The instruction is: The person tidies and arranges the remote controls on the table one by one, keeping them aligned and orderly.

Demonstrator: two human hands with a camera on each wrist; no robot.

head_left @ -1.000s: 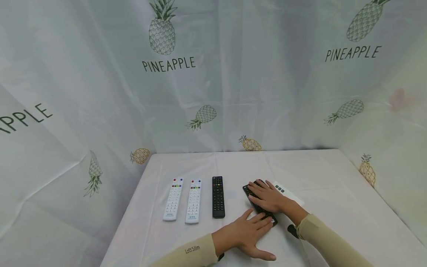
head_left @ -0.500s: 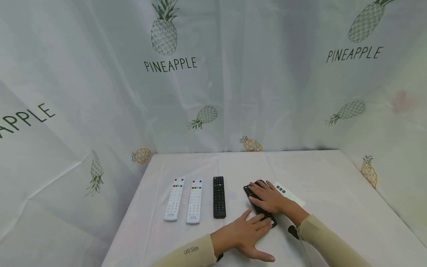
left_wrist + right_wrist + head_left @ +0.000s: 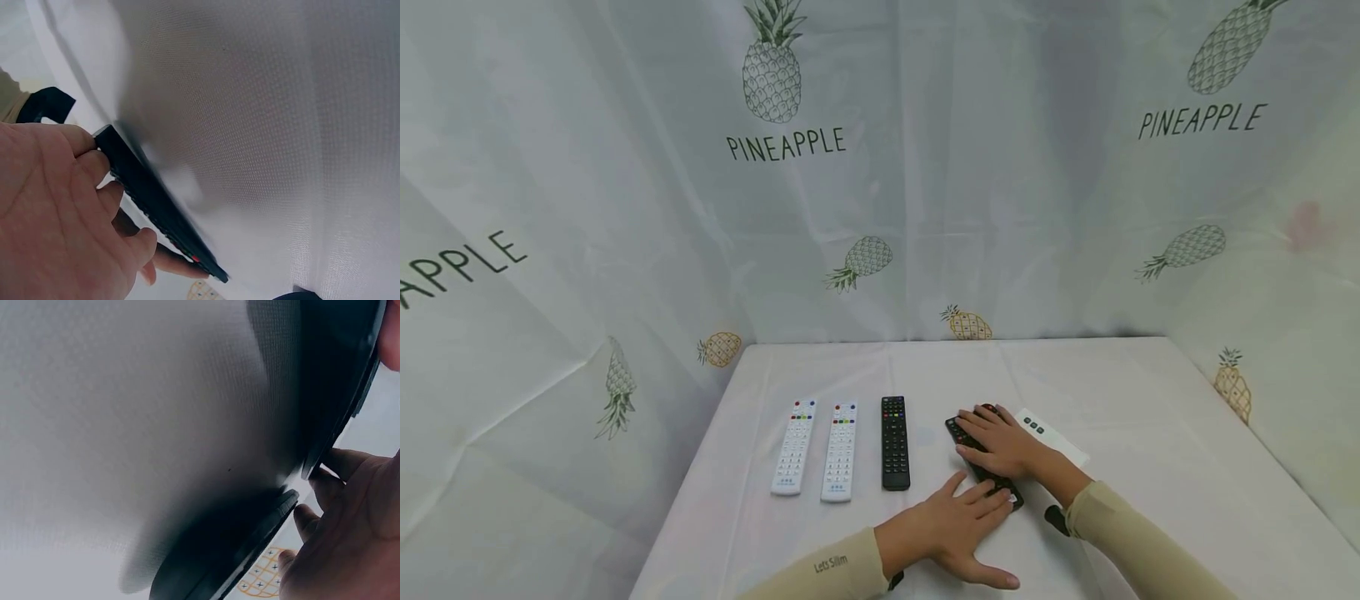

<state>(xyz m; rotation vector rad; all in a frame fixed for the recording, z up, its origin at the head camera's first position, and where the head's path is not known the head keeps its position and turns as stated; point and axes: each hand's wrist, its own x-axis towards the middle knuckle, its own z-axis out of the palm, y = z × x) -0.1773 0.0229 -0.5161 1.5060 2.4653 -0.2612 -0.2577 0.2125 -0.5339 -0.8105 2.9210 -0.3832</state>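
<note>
My right hand (image 3: 1003,446) lies flat with straight fingers over a slanted black remote control (image 3: 985,476), covering its middle. The dark top end of a second black remote (image 3: 989,407) shows beyond those fingertips; the rest is hidden. In the right wrist view, two dark remotes, a lower one (image 3: 228,544) and an upper one (image 3: 334,369), are beside the palm (image 3: 362,531). My left hand (image 3: 958,531) is spread, its fingertips touching the slanted remote's near end. In the left wrist view, this remote (image 3: 153,194) runs along the fingers of the left hand (image 3: 62,206).
Left of the hands, two white remotes, one outer (image 3: 793,447) and one inner (image 3: 838,452), and a black remote (image 3: 895,443) lie in a row on the white-covered table (image 3: 820,367). A white remote (image 3: 1058,438) lies partly behind the right forearm. Pineapple-print curtains (image 3: 970,208) surround the table.
Both hands stay almost still on the remotes. The whole head view has drifted slightly.
</note>
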